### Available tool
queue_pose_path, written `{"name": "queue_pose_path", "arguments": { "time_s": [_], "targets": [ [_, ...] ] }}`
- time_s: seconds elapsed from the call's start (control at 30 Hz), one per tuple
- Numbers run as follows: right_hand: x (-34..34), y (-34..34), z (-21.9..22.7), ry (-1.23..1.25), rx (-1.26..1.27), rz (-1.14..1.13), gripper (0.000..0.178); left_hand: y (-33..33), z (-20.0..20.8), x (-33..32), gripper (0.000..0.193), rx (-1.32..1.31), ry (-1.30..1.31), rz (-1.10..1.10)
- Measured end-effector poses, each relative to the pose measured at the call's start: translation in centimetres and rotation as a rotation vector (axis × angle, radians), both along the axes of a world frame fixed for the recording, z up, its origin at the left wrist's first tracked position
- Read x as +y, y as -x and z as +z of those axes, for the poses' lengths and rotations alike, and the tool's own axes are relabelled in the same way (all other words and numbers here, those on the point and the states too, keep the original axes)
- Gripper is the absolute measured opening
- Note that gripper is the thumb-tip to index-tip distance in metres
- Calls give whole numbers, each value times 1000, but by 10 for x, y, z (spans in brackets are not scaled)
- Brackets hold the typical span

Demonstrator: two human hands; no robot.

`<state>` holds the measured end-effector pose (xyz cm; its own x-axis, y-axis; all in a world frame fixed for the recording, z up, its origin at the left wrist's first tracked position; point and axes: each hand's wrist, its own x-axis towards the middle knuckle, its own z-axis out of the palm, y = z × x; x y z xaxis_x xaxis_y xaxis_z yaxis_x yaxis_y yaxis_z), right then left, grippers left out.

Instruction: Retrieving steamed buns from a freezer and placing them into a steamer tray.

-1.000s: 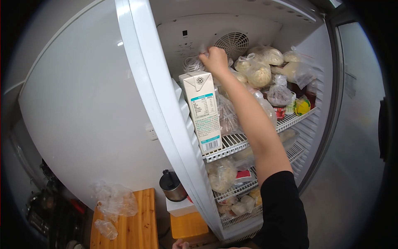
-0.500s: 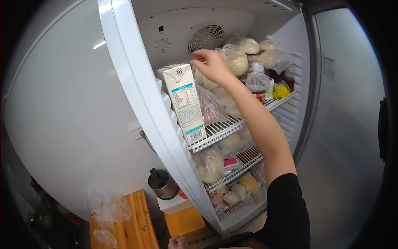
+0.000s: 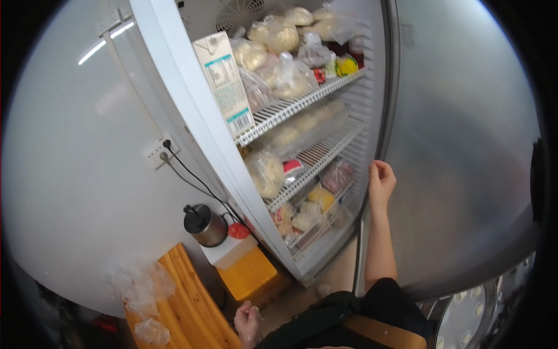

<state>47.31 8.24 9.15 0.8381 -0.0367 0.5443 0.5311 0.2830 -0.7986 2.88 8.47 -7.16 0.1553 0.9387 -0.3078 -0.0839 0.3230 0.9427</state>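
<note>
Fridge door best handled gently by its edge — right hand curled beside it, grip unclear; left hand half-curled, contents hidden.

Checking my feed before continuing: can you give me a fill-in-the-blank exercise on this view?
1. The tall white carton with turquoise bands stands at the picture's ____ end of its white wire shelf.
2. The box under the round black-and-silver appliance is coloured ____.
3. The ____ hand is nearer the grey fridge door.

left; white; right
</note>
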Motion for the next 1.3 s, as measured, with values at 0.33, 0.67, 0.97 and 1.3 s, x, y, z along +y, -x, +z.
{"name": "queue_pose_path", "arguments": {
  "time_s": [0.33,0.67,0.97,1.3],
  "targets": [
    [-2,0,-20,69,234,381,12,-16,30,-27,21,35,-13,47],
    [-69,-59,-50,337,247,282,12,-59,6,-34,20,51,31,-84],
    [-55,-155,-156,611,299,295,12,-102,1,-32,18,85,7,-151],
    [124,-208,-221,1090,202,272,42,-103,-16,-52,17,243,26,-15]
  ]
}}
